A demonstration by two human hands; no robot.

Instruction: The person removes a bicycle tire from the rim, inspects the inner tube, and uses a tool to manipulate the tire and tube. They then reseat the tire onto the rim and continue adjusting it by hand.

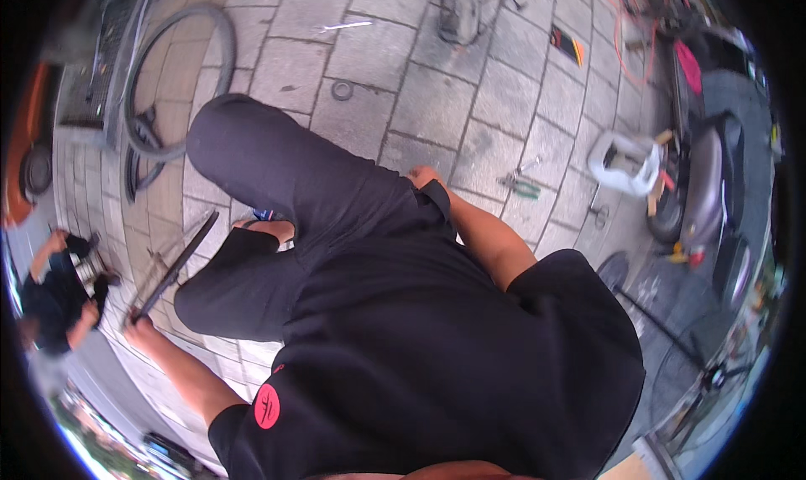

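My left hand (139, 329) is out at the left, its fingers closed on the lower end of what looks like a bicycle wheel (178, 267). That wheel is seen nearly edge-on as a long dark band with a greyer side, and it stands slanted beside my bent left knee. My right hand (426, 177) is down by my right thigh, at the edge of the dark trousers. Cloth and the wrist partly cover it, so its fingers do not show clearly and nothing can be made out in it.
A large bicycle tyre (220, 44) stands at the far left. On the paving lie a wrench (346, 26), a small dark ring (342, 90) and green-handled pliers (525, 189). A white container (625, 163) and a scooter (705, 182) are at right. Another person (57, 300) sits at left.
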